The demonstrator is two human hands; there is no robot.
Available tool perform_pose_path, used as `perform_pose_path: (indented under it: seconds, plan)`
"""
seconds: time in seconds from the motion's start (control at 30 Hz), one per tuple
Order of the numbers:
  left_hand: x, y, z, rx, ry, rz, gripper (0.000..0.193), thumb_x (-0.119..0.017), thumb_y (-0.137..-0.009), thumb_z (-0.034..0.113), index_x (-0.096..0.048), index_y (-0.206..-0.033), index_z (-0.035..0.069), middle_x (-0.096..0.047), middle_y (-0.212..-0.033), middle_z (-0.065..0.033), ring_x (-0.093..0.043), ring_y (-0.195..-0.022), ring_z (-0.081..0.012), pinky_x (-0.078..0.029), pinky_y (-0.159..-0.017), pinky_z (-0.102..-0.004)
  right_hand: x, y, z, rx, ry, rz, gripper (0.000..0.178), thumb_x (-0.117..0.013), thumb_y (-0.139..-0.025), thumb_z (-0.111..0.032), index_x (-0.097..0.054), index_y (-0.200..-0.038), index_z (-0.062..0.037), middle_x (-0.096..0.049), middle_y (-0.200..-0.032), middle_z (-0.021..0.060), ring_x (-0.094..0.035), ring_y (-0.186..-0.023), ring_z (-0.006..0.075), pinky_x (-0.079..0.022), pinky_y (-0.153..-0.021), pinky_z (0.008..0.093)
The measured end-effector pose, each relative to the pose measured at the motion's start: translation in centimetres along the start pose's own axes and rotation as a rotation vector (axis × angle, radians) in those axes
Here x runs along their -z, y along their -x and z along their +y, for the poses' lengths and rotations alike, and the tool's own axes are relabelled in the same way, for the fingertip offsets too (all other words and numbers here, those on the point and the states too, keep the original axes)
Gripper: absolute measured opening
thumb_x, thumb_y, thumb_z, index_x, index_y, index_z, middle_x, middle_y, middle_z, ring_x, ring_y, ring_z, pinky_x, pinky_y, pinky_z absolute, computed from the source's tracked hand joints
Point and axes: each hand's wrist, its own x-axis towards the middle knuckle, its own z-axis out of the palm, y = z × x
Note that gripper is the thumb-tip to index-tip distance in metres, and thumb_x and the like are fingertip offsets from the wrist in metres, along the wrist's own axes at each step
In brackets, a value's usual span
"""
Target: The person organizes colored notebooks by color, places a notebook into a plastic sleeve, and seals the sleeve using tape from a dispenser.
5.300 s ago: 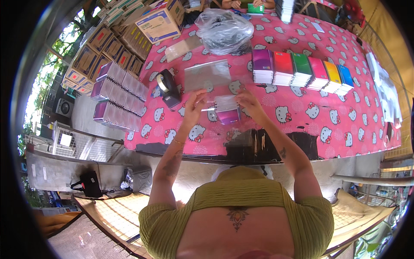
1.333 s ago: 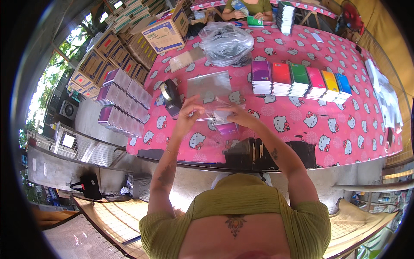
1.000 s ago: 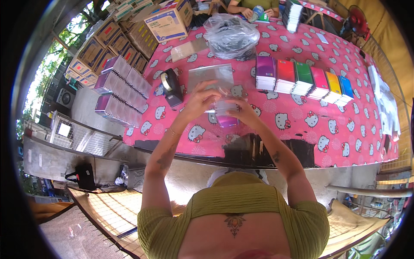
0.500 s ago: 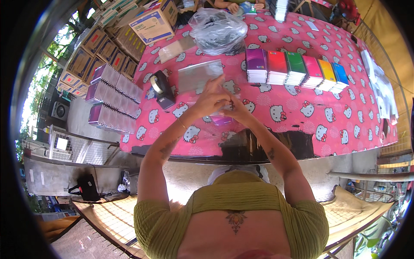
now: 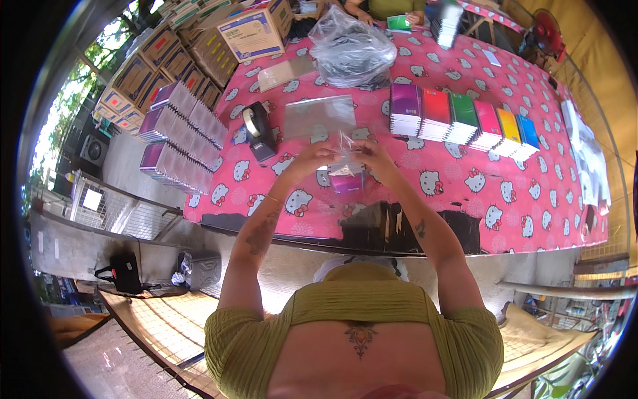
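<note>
Above the near edge of the pink tabletop (image 5: 531, 166), left hand (image 5: 318, 154) and right hand (image 5: 372, 153) meet, fingers pinched on a clear plastic bag (image 5: 344, 143) held between them. Just below the bag, a small purple pack (image 5: 347, 181) rests on the tabletop. Left of the hands: black tape dispenser (image 5: 258, 130). Beyond them: flat stack of clear bags (image 5: 318, 114). Right: row of coloured notebooks (image 5: 462, 123). Far side: crumpled plastic sack (image 5: 352, 48).
</note>
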Motion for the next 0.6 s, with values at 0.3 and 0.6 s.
perform_pose_path:
  seconds: [0.3,0.6]
  plan:
    - [-0.9,-1.3,3.0,-0.236,-0.012,0.204,0.026,-0.065,-0.092,0.013,-0.068,-0.115,0.002,-0.070,-0.104,-0.0055,-0.064,-0.089,-0.0101,-0.051,-0.083,-0.0255,-0.6,-2.7,0.0,0.205,0.133,-0.014,0.024,-0.072,-0.090,-0.017,-0.065,-0.108,-0.0027,-0.066,-0.094,0.0000,-0.060,-0.082,0.0077,-0.047,-0.069,0.0238]
    - [-1.3,0.1,-0.3,-0.120,0.099,0.071,0.031,-0.069,-0.092,0.013,-0.066,-0.119,-0.001,-0.070,-0.107,-0.0051,-0.063,-0.096,-0.0114,-0.051,-0.086,-0.0276,-1.3,-4.3,-0.7,0.241,0.086,0.113,0.041,-0.075,-0.086,-0.010,-0.060,-0.123,-0.0025,-0.068,-0.100,0.0051,-0.065,-0.092,0.0121,-0.051,-0.082,0.0264]
